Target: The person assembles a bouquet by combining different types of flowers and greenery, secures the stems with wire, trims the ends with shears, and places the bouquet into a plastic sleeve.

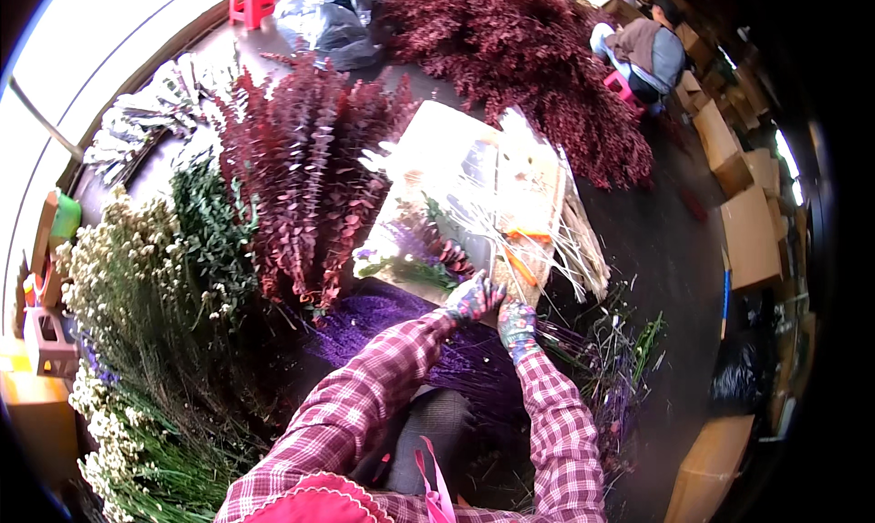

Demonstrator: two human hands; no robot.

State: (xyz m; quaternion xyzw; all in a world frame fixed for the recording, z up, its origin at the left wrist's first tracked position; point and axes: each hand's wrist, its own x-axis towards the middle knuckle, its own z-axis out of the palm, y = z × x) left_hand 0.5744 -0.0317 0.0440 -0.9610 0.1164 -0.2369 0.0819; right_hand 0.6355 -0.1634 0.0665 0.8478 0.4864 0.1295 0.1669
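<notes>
My left hand point(473, 299), in a flower-patterned glove, is closed around the stem end of a small mixed bouquet point(427, 256). The bouquet lies up and left, with purple and white flowers, greenery and dark red leaves. Close beside it is my right hand point(517, 323), gloved alike; its fingertips nearly meet the left hand, and whether they pinch a stem cannot be told. Just beyond my hands, an orange-handled tool point(521, 268) rests on a straw-coloured woven piece point(509, 283). Thin pale sticks point(478, 215) lie across the glare-whitened work surface point(437, 133).
Purple flower stems point(369, 318) spread under my arms. Dark red eucalyptus-like branches point(301, 174), green foliage point(208, 195) and white flowers point(130, 249) stand at left. A large dark red heap point(506, 37) lies beyond. Cut stems point(615, 352) litter the right; cardboard boxes point(752, 236) and a seated person point(646, 54) are farther off.
</notes>
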